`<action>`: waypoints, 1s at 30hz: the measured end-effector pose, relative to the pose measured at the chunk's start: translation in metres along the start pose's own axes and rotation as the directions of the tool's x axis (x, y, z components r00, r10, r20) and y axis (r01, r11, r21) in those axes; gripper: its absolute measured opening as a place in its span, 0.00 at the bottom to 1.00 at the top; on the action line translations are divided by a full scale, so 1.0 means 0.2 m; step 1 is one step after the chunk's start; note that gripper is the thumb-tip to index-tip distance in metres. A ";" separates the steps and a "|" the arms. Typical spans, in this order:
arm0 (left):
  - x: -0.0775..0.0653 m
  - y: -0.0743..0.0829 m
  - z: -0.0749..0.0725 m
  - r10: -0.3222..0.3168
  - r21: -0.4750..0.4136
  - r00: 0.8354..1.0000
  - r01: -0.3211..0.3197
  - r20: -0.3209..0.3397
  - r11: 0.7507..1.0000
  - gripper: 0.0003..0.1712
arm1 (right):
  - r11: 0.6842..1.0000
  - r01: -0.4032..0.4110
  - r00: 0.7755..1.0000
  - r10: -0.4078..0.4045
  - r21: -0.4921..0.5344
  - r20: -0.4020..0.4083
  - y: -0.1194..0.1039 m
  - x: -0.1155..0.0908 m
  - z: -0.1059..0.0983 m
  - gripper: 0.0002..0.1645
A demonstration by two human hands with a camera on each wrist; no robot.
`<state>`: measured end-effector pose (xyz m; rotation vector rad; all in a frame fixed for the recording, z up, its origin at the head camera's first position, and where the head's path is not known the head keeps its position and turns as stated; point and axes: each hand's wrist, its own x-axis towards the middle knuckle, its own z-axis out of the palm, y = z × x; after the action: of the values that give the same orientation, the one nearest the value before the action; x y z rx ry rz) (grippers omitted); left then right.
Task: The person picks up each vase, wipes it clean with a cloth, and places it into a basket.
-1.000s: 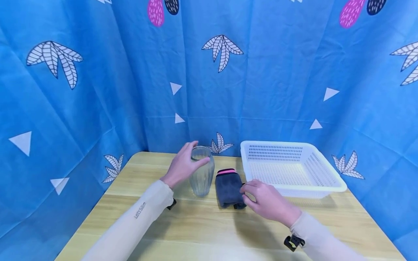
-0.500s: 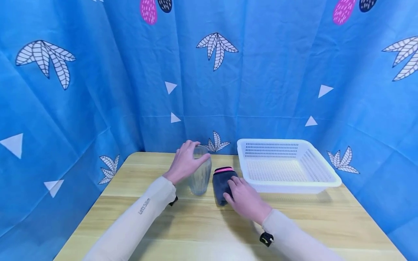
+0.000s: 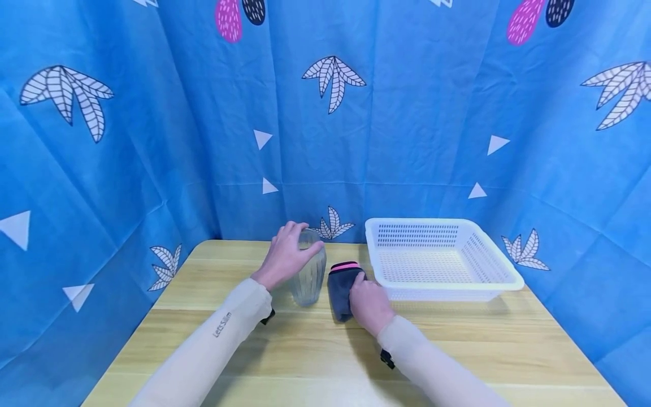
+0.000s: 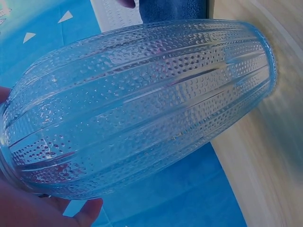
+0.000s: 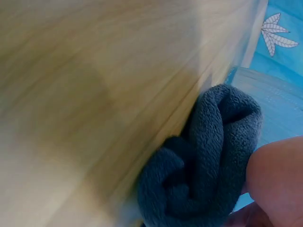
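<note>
A clear ribbed glass vase (image 3: 309, 278) stands upright on the wooden table. My left hand (image 3: 285, 257) holds it near the top, the thumb on one side of the rim and fingers on the other. The left wrist view shows the dimpled body of the vase (image 4: 151, 109). Just right of it lies a folded dark grey towel (image 3: 339, 293) with a pink stripe at its far end. My right hand (image 3: 371, 304) grips the towel's right side. In the right wrist view the thick folds of the towel (image 5: 215, 151) show, but most of the fingers are hidden.
A white perforated plastic basket (image 3: 447, 286) sits at the back right of the wooden table (image 3: 305, 362), close behind my right hand. A blue patterned curtain (image 3: 422, 124) encloses the table at the back and sides.
My right hand has moved left from beside the towel onto it and now grips its right side. The left hand keeps its place on the vase. The head view has shifted slightly.
</note>
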<state>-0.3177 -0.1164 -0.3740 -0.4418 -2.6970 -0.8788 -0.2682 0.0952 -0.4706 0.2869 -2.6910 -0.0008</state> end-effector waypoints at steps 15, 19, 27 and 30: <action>-0.01 0.00 -0.01 -0.012 -0.040 0.999 0.014 0.040 0.999 0.46 | 0.929 -0.207 0.934 0.095 0.305 0.345 0.01 0.08 0.07 0.49; -0.01 -0.01 -0.02 -0.010 -0.023 0.999 0.011 0.052 1.000 0.46 | 0.877 -0.272 0.921 0.118 0.397 0.371 -0.01 0.08 0.05 0.49; 0.00 -0.01 -0.01 0.009 -0.008 0.999 -0.009 0.047 1.000 0.43 | 0.783 -0.244 0.966 0.144 0.572 0.215 -0.09 0.09 -0.10 0.50; 0.00 -0.01 -0.02 0.009 -0.002 0.999 -0.009 0.047 1.000 0.42 | 0.702 -0.242 0.970 0.185 0.670 0.157 -0.11 0.12 -0.18 0.52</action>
<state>-0.3184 -0.1200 -0.3727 -0.4808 -2.7350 -0.8790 -0.2691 0.0697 -0.4289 0.1826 -2.6697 1.1035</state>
